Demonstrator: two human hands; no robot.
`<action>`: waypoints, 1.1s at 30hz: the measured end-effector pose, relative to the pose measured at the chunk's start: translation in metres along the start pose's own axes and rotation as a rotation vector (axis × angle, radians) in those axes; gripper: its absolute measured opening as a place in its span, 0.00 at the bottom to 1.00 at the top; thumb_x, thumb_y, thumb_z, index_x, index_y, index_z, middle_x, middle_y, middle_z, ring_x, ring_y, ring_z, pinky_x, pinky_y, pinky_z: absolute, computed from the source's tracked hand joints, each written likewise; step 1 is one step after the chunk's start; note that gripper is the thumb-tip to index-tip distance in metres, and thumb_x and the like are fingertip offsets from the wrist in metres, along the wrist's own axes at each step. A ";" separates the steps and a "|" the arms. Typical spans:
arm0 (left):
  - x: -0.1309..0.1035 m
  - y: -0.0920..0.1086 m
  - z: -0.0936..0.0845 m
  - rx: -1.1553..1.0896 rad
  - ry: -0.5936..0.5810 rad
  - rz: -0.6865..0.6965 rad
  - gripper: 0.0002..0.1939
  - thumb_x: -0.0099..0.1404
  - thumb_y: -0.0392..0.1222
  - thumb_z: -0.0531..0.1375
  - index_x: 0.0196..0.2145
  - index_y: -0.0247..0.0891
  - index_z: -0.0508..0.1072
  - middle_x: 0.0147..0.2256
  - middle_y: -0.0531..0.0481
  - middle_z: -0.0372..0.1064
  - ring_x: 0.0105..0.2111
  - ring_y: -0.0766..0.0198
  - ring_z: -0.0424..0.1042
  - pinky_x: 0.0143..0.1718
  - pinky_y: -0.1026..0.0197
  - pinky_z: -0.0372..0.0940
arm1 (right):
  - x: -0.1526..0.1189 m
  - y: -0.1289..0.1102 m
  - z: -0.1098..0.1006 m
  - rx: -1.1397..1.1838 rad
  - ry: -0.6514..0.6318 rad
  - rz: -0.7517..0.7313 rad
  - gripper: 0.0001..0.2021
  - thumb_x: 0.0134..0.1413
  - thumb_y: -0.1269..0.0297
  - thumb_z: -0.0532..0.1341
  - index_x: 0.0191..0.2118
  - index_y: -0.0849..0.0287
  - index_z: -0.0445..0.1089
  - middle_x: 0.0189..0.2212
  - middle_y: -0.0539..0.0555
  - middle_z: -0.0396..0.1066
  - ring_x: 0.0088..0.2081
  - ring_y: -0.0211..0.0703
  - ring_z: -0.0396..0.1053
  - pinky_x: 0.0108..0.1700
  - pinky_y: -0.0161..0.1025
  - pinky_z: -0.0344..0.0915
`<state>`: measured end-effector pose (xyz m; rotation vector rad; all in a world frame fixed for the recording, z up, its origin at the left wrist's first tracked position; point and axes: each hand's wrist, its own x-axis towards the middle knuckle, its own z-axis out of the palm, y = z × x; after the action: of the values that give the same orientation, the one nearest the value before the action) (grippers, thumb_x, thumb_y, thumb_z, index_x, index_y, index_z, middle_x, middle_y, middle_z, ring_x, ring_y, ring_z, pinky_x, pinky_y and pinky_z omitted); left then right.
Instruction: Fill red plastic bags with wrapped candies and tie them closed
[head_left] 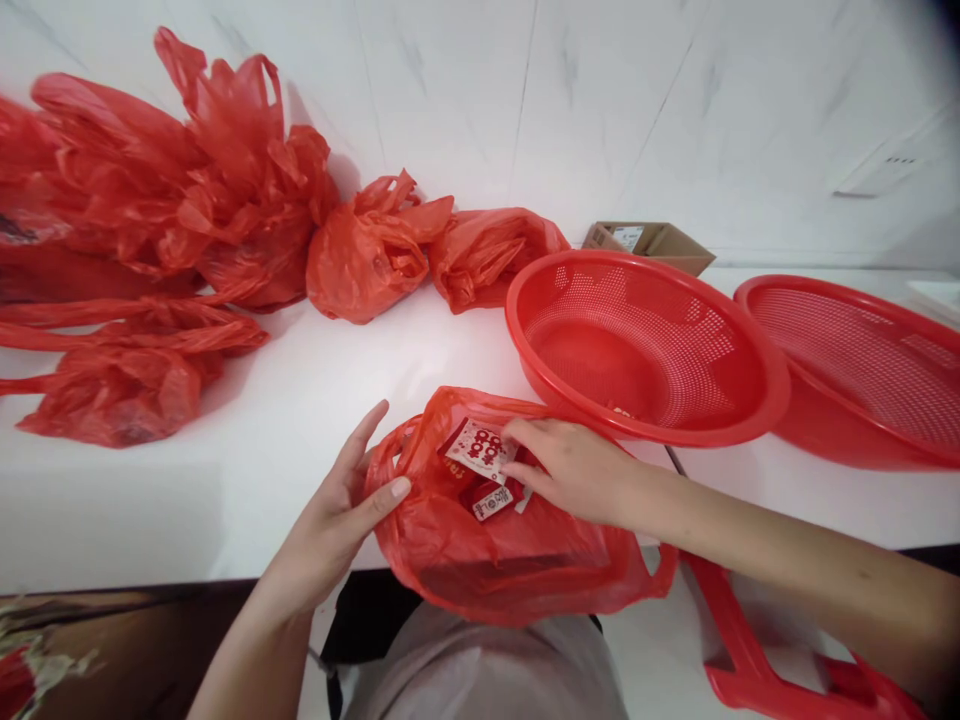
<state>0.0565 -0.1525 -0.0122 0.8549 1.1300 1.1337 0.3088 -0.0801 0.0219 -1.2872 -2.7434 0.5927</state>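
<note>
packets (480, 452) | red-white print | not legible

Looks like a packing spot in a shop backroom or home: white counter (300, 420) vs. marble-look wall (525, 100), filled red bags (225, 200) piled up, red baskets (645, 345), cardboard box (652, 242).
</note>
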 end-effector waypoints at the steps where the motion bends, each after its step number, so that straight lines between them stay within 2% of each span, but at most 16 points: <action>1: 0.000 0.000 0.001 0.007 -0.005 -0.001 0.41 0.63 0.46 0.66 0.68 0.59 0.50 0.62 0.46 0.64 0.60 0.47 0.65 0.61 0.45 0.61 | 0.004 -0.001 0.003 0.004 0.022 0.034 0.19 0.65 0.56 0.56 0.56 0.61 0.66 0.46 0.62 0.74 0.48 0.55 0.73 0.48 0.51 0.69; 3: 0.000 0.002 0.003 0.021 -0.012 -0.002 0.42 0.62 0.46 0.66 0.68 0.58 0.50 0.62 0.45 0.64 0.60 0.46 0.65 0.60 0.44 0.62 | 0.013 -0.004 0.012 0.000 0.056 0.046 0.25 0.62 0.54 0.60 0.60 0.62 0.62 0.47 0.63 0.74 0.48 0.58 0.73 0.47 0.52 0.69; 6: -0.002 0.003 0.003 0.022 -0.008 0.002 0.42 0.62 0.46 0.66 0.68 0.58 0.50 0.61 0.46 0.64 0.60 0.46 0.65 0.60 0.45 0.63 | 0.024 -0.006 0.023 0.099 0.138 -0.052 0.27 0.59 0.64 0.62 0.62 0.60 0.59 0.55 0.62 0.69 0.55 0.56 0.68 0.53 0.52 0.66; 8: -0.003 0.004 0.002 0.011 -0.001 0.004 0.41 0.63 0.46 0.66 0.67 0.59 0.51 0.62 0.46 0.63 0.59 0.47 0.66 0.59 0.46 0.63 | 0.028 -0.007 0.023 0.269 0.204 -0.086 0.26 0.56 0.72 0.62 0.61 0.59 0.62 0.58 0.59 0.67 0.58 0.51 0.66 0.58 0.49 0.63; 10: -0.003 0.003 0.002 0.002 0.002 0.001 0.41 0.63 0.46 0.66 0.67 0.59 0.51 0.63 0.47 0.63 0.59 0.47 0.66 0.59 0.46 0.64 | 0.029 -0.007 0.018 0.478 0.203 -0.053 0.22 0.53 0.74 0.62 0.55 0.58 0.68 0.54 0.56 0.71 0.54 0.47 0.69 0.57 0.46 0.64; 13: -0.003 0.002 0.002 0.007 0.004 0.000 0.42 0.62 0.46 0.66 0.68 0.58 0.50 0.63 0.46 0.62 0.59 0.46 0.66 0.59 0.46 0.64 | 0.025 -0.006 0.010 0.879 0.072 0.059 0.12 0.54 0.67 0.64 0.45 0.59 0.73 0.41 0.53 0.76 0.41 0.44 0.74 0.46 0.42 0.70; 16: -0.002 0.002 0.002 0.022 0.005 0.001 0.43 0.62 0.47 0.66 0.68 0.57 0.50 0.64 0.45 0.61 0.60 0.46 0.65 0.59 0.47 0.64 | 0.017 -0.006 0.009 1.302 -0.015 0.141 0.14 0.55 0.58 0.64 0.43 0.60 0.73 0.35 0.52 0.76 0.34 0.40 0.74 0.39 0.38 0.71; 19: -0.002 0.001 0.001 0.022 -0.001 0.005 0.42 0.63 0.47 0.65 0.68 0.57 0.49 0.64 0.46 0.61 0.60 0.46 0.65 0.59 0.47 0.64 | 0.009 -0.009 0.013 1.521 0.080 0.190 0.15 0.52 0.56 0.67 0.42 0.61 0.73 0.34 0.51 0.76 0.34 0.38 0.74 0.39 0.36 0.71; 22: -0.001 0.002 0.002 0.017 -0.006 0.006 0.42 0.63 0.47 0.65 0.68 0.57 0.49 0.64 0.46 0.60 0.60 0.47 0.65 0.60 0.46 0.63 | 0.003 -0.017 0.016 1.624 0.211 0.208 0.14 0.51 0.58 0.69 0.41 0.59 0.73 0.37 0.52 0.77 0.35 0.37 0.74 0.41 0.36 0.71; 27: -0.001 0.002 0.005 0.016 0.006 0.028 0.42 0.64 0.46 0.65 0.68 0.60 0.48 0.63 0.48 0.62 0.59 0.49 0.66 0.59 0.47 0.63 | -0.004 -0.039 0.014 1.728 0.337 0.168 0.12 0.53 0.58 0.67 0.42 0.56 0.72 0.37 0.52 0.77 0.36 0.40 0.75 0.43 0.40 0.72; 28: 0.000 0.001 0.005 0.025 0.020 0.053 0.40 0.64 0.45 0.65 0.67 0.60 0.50 0.63 0.49 0.63 0.59 0.50 0.66 0.59 0.47 0.63 | -0.004 -0.043 0.014 1.730 0.376 0.164 0.12 0.53 0.57 0.67 0.42 0.56 0.71 0.38 0.52 0.77 0.37 0.41 0.75 0.43 0.41 0.72; 30: 0.001 -0.001 0.007 0.095 0.040 0.103 0.30 0.65 0.46 0.64 0.63 0.57 0.62 0.60 0.51 0.67 0.59 0.50 0.66 0.60 0.48 0.61 | -0.003 -0.051 0.018 1.728 0.449 0.165 0.12 0.53 0.57 0.67 0.42 0.54 0.71 0.39 0.52 0.77 0.38 0.43 0.75 0.44 0.43 0.72; 32: 0.002 -0.001 0.010 0.234 0.023 0.138 0.16 0.66 0.47 0.62 0.51 0.51 0.76 0.54 0.50 0.71 0.57 0.50 0.66 0.61 0.49 0.59 | 0.000 -0.056 0.024 1.724 0.508 0.153 0.11 0.54 0.57 0.66 0.42 0.52 0.70 0.40 0.52 0.76 0.40 0.44 0.75 0.46 0.45 0.72; 33: 0.003 -0.001 0.013 0.305 -0.009 0.152 0.12 0.66 0.47 0.62 0.47 0.49 0.79 0.51 0.49 0.73 0.56 0.51 0.66 0.61 0.50 0.58 | 0.002 -0.059 0.028 1.723 0.529 0.141 0.10 0.55 0.57 0.66 0.41 0.52 0.70 0.40 0.52 0.76 0.41 0.44 0.74 0.46 0.45 0.72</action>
<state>0.0694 -0.1500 -0.0107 1.1982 1.2664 1.0944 0.2589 -0.1214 0.0168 -0.8059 -0.8960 1.6527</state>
